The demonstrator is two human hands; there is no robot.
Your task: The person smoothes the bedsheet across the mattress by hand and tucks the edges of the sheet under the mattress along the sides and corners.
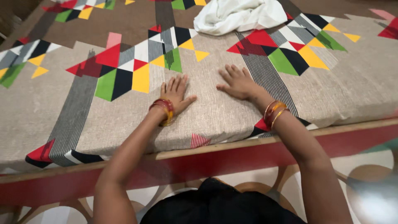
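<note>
Surface: bed (232, 146) with wooden edge rail and red side board, covered by a beige woven bedsheet (215, 116) printed with red, green, yellow, black and white triangles and grey striped bands.
Floor: pale tiles with brown circle pattern, below the bed.
Left hand (176, 93): flat, palm down on the bedsheet, fingers together, thumb out, grasping nothing; red and gold bangles (162, 108) at the wrist.
Right hand (237, 82): flat, palm down on the bedsheet, fingers spread slightly, released, holding nothing; red and gold bangles on its wrist too.
Hands relation: near each other, apart, both close to the bed's near edge.
Cloth: crumpled white fabric (240, 14) on the bedsheet, well beyond the right hand, not touched.
Person: dark garment at lower frame.
</note>
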